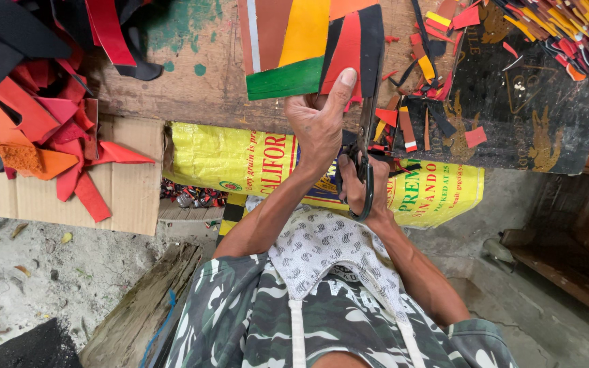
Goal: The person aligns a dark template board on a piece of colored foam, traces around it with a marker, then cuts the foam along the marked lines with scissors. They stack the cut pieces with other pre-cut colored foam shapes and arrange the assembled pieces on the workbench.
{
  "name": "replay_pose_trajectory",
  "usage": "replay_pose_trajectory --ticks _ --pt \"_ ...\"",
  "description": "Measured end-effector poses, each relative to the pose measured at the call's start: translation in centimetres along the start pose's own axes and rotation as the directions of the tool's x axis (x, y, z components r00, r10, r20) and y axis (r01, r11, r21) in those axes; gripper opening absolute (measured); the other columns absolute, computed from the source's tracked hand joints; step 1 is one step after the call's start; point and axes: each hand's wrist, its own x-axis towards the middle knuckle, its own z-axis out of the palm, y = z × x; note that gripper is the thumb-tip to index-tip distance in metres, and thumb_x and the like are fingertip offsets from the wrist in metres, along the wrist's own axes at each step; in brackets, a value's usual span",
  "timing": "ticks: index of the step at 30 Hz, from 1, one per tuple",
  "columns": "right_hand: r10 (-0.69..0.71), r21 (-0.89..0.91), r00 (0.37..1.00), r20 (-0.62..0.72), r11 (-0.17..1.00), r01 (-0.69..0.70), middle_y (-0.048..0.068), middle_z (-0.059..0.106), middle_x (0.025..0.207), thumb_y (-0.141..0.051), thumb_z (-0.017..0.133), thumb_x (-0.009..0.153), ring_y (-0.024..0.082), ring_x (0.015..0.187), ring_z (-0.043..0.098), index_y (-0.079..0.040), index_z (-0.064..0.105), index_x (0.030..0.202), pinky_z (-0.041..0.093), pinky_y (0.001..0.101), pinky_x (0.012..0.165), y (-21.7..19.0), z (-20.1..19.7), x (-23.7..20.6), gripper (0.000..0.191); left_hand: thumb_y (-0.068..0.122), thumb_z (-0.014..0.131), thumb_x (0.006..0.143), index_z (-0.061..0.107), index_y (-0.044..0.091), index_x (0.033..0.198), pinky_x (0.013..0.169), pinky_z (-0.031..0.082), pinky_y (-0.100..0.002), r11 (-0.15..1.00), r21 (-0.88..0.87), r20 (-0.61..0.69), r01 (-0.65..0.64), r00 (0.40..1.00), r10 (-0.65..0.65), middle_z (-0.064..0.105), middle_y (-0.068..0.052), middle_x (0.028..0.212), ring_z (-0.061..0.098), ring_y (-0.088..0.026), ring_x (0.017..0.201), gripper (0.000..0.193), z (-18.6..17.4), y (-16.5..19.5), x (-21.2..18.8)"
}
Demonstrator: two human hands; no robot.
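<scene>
Our wooden bench [199, 95] is littered with coloured offcuts [49, 129]. Our left hand [318, 119] pinches a multicoloured sheet [301, 48] above it, while our right hand [363, 184] grips scissors [368, 129] cutting into it. With the left thumb [342, 85] beside the blades, a slip could nick it.

A rough craft workshop for cutting coloured sheet material

Heaps of red, orange and black offcuts [42, 116] lie on a worn, paint-stained wooden table [192, 82], small trimmings [431, 88] litter the right side, a yellow woven sack [240, 160] hangs near its edge, above a dusty concrete floor [49, 272]
</scene>
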Motion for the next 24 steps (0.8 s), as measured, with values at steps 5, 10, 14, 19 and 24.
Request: replay_pose_trajectory --ticks 5,10,14,19,24 --pt "0.007 -0.007 1.0 0.02 1.0 -0.007 0.003 0.057 0.053 -0.021 0.062 0.101 0.011 0.045 0.061 0.0 0.059 0.077 0.046 0.0265 0.043 -0.6 -0.7 0.0 0.032 0.005 0.078 0.099 0.066 0.005 0.102 0.061 0.043 -0.022 0.99 -0.135 -0.013 0.04 0.999 -0.042 0.066 0.003 0.089 0.056 -0.001 0.074 0.012 -0.5 -0.3 0.3" --pt "0.082 0.046 0.99 0.117 0.995 -0.088 0.003 0.057 0.053 -0.027 0.068 0.099 0.01 0.047 0.055 -0.002 0.061 0.082 0.041 0.0263 0.045 -1.2 -1.2 0.2 0.032 0.009 0.078 0.096 0.067 0.006 0.102 0.069 0.051 -0.025 0.999 -0.041 -0.037 0.01 0.999 -0.011 0.065 0.003 0.091 0.059 -0.004 0.078 0.012 -0.6 -0.1 1.1" --pt "0.082 0.102 0.991 0.107 0.99 -0.093 0.003 0.058 0.057 -0.034 0.063 0.101 0.009 0.049 0.058 -0.003 0.06 0.086 0.044 0.0247 0.047 -1.5 -1.4 0.1 0.035 0.01 0.077 0.097 0.068 0.005 0.096 0.068 0.049 -0.025 0.997 0.076 -0.027 0.006 1.0 -0.004 0.065 0.003 0.089 0.057 -0.005 0.077 0.011 -0.8 0.3 0.8" --pt "-0.059 0.131 0.992 0.115 0.99 0.043 0.004 0.059 0.067 -0.041 0.058 0.107 0.012 0.063 0.06 -0.001 0.058 0.097 0.046 0.0272 0.061 -1.8 -2.7 0.7 0.041 0.011 0.077 0.1 0.07 0.002 0.097 0.074 0.049 -0.025 0.988 0.151 0.054 0.01 0.998 -0.018 0.066 0.002 0.093 0.057 -0.006 0.083 0.012 -0.7 0.4 -0.6" --pt "-0.065 0.064 0.997 0.049 0.996 0.062 0.006 0.06 0.065 -0.039 0.056 0.105 0.014 0.06 0.061 0.0 0.059 0.091 0.045 0.0285 0.057 -1.8 -3.1 1.2 0.042 0.012 0.076 0.099 0.07 0.001 0.102 0.079 0.052 -0.026 0.997 0.058 0.084 0.051 0.995 -0.055 0.069 0.001 0.097 0.061 -0.007 0.087 0.012 -0.3 0.3 -1.4"
